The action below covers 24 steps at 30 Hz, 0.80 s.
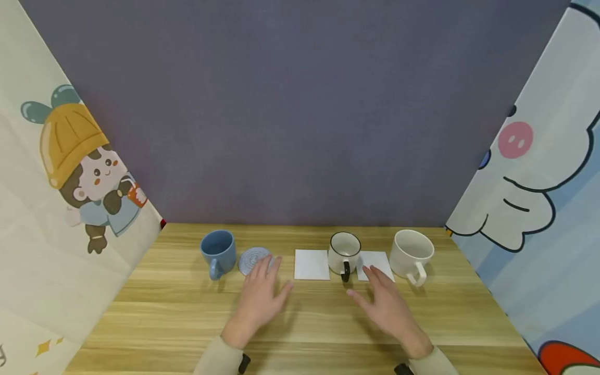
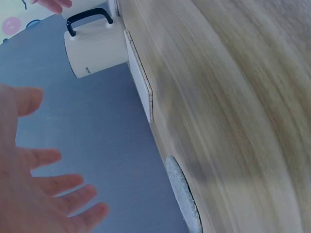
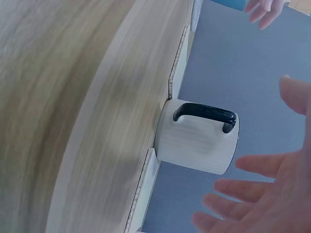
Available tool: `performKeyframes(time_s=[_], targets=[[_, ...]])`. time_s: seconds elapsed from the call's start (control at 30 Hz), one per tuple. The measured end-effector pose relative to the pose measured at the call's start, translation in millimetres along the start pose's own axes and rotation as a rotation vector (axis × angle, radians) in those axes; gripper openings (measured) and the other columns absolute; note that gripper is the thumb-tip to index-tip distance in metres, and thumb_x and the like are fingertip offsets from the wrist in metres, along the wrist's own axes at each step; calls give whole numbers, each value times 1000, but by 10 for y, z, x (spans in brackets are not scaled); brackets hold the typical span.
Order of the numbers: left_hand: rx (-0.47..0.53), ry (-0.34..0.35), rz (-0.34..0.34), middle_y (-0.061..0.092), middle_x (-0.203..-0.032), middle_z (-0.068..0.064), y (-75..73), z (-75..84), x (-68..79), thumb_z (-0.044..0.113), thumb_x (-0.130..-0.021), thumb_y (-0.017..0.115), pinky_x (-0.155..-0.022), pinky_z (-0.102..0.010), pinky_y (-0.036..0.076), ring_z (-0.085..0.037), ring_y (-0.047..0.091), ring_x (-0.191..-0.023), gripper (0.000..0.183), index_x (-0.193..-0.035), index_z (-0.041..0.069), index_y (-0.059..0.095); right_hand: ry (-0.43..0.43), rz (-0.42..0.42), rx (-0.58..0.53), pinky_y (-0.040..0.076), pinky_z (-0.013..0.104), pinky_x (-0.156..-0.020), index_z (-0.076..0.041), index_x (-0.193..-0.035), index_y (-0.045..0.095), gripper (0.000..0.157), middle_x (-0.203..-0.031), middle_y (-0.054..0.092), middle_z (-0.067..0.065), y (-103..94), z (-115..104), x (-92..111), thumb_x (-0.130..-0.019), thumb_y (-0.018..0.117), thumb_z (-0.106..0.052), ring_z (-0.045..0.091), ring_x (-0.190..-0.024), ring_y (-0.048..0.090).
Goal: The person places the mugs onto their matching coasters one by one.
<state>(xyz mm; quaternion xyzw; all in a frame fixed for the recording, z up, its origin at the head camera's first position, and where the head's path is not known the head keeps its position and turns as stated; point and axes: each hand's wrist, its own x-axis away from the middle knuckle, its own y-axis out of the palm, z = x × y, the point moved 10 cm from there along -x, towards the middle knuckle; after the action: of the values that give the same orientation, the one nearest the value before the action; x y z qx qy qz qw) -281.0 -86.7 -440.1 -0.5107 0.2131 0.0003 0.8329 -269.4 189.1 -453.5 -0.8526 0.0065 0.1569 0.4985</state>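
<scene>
My left hand [image 1: 259, 298] hovers over the wooden table with its fingers spread, near a round grey-blue coaster [image 1: 253, 260]. To the coaster's left stands a blue mug [image 1: 219, 252], its handle facing me. My right hand [image 1: 385, 304], also spread and holding nothing, is just in front of a square white coaster [image 1: 376, 264]. Between that coaster and another square white coaster [image 1: 311, 264] stands a white mug with a black rim and black handle [image 3: 197, 141]. A larger plain white mug [image 1: 411, 255] stands at the right end of the row.
The wooden table [image 1: 300, 328] ends at a grey backdrop [image 1: 300, 114]. Printed cloth hangs on the left [image 1: 37, 260] and on the right [image 1: 562, 219], closing in both sides. Dark bands [image 1: 244, 363] circle both wrists by the sleeves.
</scene>
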Motion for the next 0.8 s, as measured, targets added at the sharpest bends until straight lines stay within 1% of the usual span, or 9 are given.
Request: performKeyframes(time_s=[0.1, 0.23, 0.47, 0.7, 0.8], targets=[[11, 8, 28, 43, -151, -26, -24, -4, -18, 42, -99, 61, -110, -65, 36, -46, 42, -138, 65, -149, 3, 46, 12, -10, -36, 35, 65, -110, 2, -150, 43, 81, -151, 41, 31, 11, 10, -22, -98, 59, -57, 51, -137, 42], [13, 26, 63, 48, -147, -26, -37, -7, -27, 40, -99, 62, -108, -63, 39, -45, 47, -133, 62, -145, 1, 50, 20, -16, -83, 35, 65, -110, 3, -150, 43, 78, -150, 44, 30, 31, 20, -47, -99, 60, -53, 50, -136, 43], [42, 59, 122, 53, -141, -25, -58, -4, -53, 36, -97, 65, -107, -59, 42, -43, 51, -129, 57, -139, -1, 55, 47, -1, -169, 38, 62, -110, 5, -144, 50, 74, -145, 50, 28, 38, 46, -80, -98, 61, -52, 48, -133, 48], [107, 47, 103, 54, -141, -21, -34, -19, -121, 35, -98, 66, -109, -56, 40, -40, 51, -130, 55, -139, 0, 56, 88, 0, -224, 38, 60, -110, 6, -141, 53, 70, -142, 54, 26, 25, 73, -117, -99, 62, -50, 46, -131, 50], [124, 47, 94, 54, -141, -21, -19, -27, -166, 34, -98, 66, -111, -55, 39, -39, 50, -131, 54, -139, 0, 55, 102, -2, -239, 40, 59, -109, 6, -140, 54, 67, -140, 56, 25, 24, 78, -137, -99, 63, -46, 44, -130, 52]])
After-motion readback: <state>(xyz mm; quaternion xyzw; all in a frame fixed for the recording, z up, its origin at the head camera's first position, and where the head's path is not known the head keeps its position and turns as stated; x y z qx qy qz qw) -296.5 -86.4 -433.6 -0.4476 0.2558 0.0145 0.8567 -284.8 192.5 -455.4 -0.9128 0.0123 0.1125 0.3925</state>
